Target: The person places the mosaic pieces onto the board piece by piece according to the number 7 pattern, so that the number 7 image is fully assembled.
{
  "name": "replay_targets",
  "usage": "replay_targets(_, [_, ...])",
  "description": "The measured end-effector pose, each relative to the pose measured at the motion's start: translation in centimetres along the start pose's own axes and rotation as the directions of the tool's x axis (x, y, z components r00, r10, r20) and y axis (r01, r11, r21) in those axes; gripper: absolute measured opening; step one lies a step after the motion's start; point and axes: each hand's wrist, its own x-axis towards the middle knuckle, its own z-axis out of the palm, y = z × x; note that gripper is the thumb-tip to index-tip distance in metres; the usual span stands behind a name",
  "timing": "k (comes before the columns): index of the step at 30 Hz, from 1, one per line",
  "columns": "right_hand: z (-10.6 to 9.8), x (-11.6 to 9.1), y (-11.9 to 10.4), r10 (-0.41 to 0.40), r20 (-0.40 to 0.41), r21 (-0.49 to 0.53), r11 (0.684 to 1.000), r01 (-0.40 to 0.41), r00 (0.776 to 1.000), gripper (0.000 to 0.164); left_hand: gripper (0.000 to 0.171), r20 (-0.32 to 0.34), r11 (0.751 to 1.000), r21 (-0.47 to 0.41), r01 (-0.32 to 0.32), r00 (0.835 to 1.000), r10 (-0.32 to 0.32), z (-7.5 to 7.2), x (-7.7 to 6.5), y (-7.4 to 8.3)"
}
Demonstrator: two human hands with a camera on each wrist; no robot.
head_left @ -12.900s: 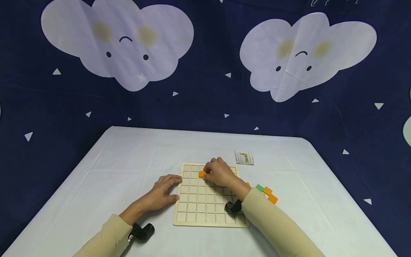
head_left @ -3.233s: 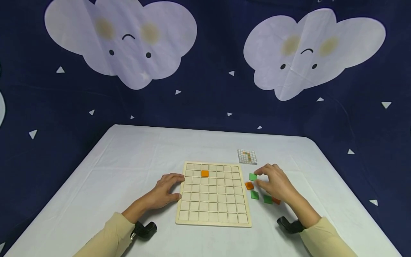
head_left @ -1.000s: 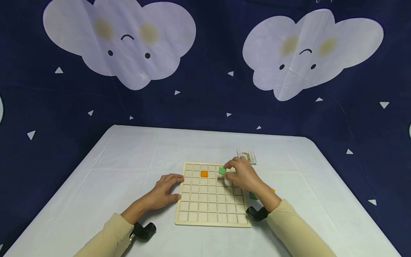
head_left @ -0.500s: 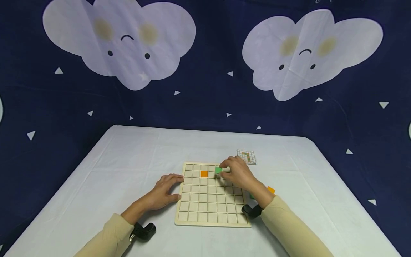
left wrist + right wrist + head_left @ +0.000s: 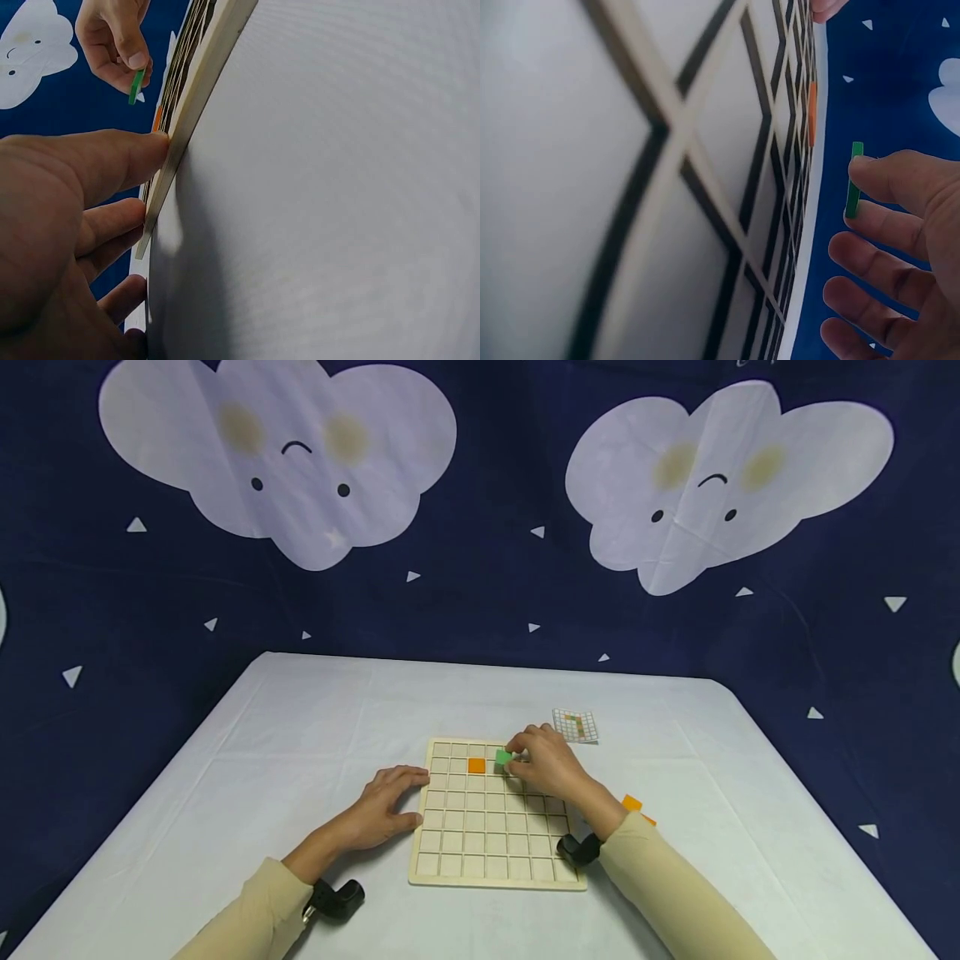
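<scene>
A thin square green tile (image 5: 503,758) is pinched between thumb and index finger of my right hand (image 5: 551,766). The right wrist view shows the tile (image 5: 855,180) edge-on, held above the wooden grid board (image 5: 686,124), with the other fingers loosely bent. One orange tile (image 5: 477,766) lies in a cell of the second row from the far edge, left of the green one. My left hand (image 5: 378,808) rests at the left rim of the grid board (image 5: 450,883). In the left wrist view, the left thumb (image 5: 120,161) touches the board's edge.
Beyond the board's far right corner lies a small card (image 5: 576,727) printed with a coloured grid pattern. Orange tiles (image 5: 632,803) lie to the right of the board, partly hidden by the right forearm. A white cloth covers the table (image 5: 315,710).
About three seconds ago my right hand was at the loose tiles on the right. It has since carried the green tile leftward over the board, close to the orange tile. The left hand stays put.
</scene>
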Motion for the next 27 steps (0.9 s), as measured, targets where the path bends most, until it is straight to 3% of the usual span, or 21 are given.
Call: replay_targets(27, [0.9, 1.2, -0.1, 0.010, 0.107, 0.004, 1.000, -0.010, 0.994, 0.022, 0.050, -0.002, 1.000, 0.001, 0.011, 1.000, -0.011, -0.1, -0.1, 0.2])
